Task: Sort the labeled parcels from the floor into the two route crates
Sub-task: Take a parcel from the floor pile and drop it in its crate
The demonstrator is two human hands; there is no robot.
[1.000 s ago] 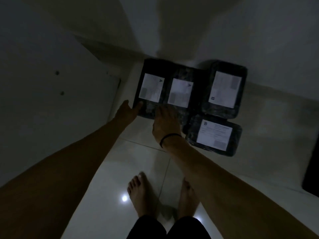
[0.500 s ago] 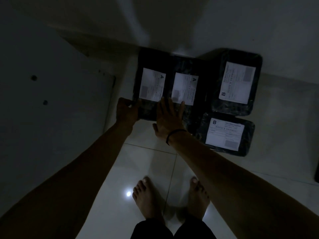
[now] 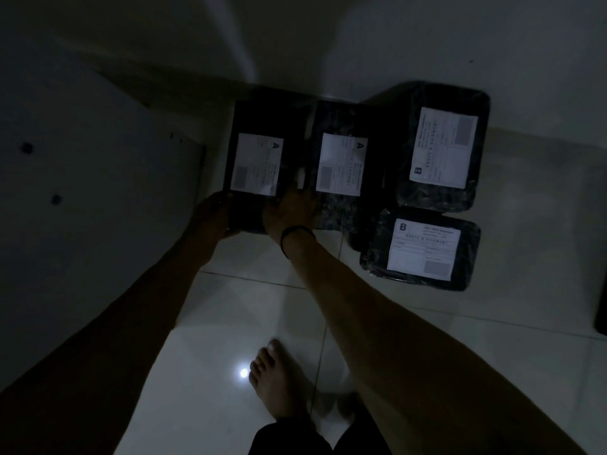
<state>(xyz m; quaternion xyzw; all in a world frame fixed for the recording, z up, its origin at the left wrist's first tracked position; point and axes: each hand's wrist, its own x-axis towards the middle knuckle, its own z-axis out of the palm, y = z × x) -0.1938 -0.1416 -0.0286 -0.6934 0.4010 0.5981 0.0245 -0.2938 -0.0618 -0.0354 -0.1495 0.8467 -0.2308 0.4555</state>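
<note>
Foot: one bare foot (image 3: 276, 385) at bottom centre on the pale tiled floor (image 3: 230, 323), beside a small bright glint.
Near B parcel: near B parcel (image 3: 423, 280), black wrap with a white label marked B, lies flat at centre right.
Left hand: left hand (image 3: 213, 218) grips the near left corner of the left A parcel (image 3: 262, 119), thumb on top.
Right hand: right hand (image 3: 292, 211), black band (image 3: 295, 234) on its wrist, lies on that parcel's near right corner, fingers reaching into the gap beside the right A parcel (image 3: 345, 119); too dark to say whether they curl round the edge.
Far B parcel: far B parcel (image 3: 443, 93), upper right, just beside the right A parcel.
Wall: pale wall (image 3: 394, 34) directly behind the row.
</note>
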